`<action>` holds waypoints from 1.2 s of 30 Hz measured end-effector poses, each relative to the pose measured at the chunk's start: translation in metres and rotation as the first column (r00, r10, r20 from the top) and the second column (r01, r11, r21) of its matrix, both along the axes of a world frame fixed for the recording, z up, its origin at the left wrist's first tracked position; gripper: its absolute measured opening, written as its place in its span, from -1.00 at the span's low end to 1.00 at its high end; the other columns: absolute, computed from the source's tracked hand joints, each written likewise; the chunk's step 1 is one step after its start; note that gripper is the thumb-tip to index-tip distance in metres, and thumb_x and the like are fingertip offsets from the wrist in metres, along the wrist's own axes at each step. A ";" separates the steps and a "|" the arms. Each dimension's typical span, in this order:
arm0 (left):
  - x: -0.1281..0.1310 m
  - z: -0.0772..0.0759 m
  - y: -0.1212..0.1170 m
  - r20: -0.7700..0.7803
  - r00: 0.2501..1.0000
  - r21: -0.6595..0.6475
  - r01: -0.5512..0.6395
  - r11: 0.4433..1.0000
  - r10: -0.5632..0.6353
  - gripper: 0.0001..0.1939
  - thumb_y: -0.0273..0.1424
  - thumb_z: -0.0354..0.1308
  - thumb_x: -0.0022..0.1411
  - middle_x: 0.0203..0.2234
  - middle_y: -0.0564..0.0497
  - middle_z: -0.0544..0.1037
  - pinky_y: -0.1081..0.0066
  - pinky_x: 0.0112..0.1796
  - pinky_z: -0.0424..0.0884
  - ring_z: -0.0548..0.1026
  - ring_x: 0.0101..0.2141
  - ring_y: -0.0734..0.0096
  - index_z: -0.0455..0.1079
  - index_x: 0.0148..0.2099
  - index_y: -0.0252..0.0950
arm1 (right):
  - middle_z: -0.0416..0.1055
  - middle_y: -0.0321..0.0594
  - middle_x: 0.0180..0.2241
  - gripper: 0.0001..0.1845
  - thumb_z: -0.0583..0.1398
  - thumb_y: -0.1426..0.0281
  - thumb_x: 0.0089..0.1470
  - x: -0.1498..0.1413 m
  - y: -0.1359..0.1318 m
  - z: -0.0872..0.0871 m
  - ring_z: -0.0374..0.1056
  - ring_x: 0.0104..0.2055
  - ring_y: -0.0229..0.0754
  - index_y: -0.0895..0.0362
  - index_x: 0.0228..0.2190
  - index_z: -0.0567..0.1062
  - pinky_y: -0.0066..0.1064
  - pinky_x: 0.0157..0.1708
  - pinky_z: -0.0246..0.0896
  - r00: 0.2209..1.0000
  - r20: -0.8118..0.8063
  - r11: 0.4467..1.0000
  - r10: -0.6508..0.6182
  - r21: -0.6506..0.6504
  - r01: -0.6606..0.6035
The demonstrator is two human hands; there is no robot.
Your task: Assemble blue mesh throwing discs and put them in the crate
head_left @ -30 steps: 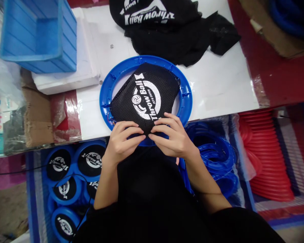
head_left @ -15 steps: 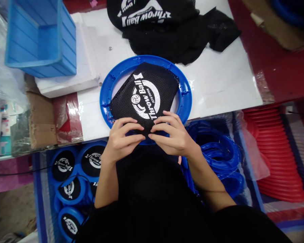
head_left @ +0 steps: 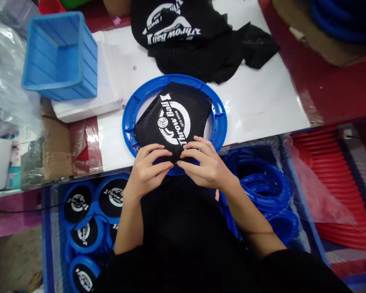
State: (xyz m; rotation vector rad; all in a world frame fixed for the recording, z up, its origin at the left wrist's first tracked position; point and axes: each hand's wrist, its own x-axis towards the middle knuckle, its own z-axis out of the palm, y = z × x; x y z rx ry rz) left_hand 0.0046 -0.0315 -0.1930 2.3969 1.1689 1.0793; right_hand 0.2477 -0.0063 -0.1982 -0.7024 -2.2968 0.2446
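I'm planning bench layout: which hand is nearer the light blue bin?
Left. The left hand, on the black mesh, is below and right of the light blue bin in view; the right hand, also there, is farther right.

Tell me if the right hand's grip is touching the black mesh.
Touching. The head view shows the right hand's grip on the black mesh near its lower corner, with no gap visible.
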 end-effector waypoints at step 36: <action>-0.018 0.054 0.029 -0.143 0.986 -0.231 -0.112 0.967 0.080 -0.83 -0.31 0.21 0.47 -0.10 -0.09 0.65 0.17 -0.01 0.59 0.62 -0.07 0.20 0.55 0.00 -0.22 | 0.32 0.04 0.32 -0.77 0.23 0.38 0.34 -0.006 0.087 0.054 0.03 0.48 0.26 0.06 -0.02 0.62 0.30 0.40 0.03 0.977 0.152 0.980 -0.150 -0.109 0.167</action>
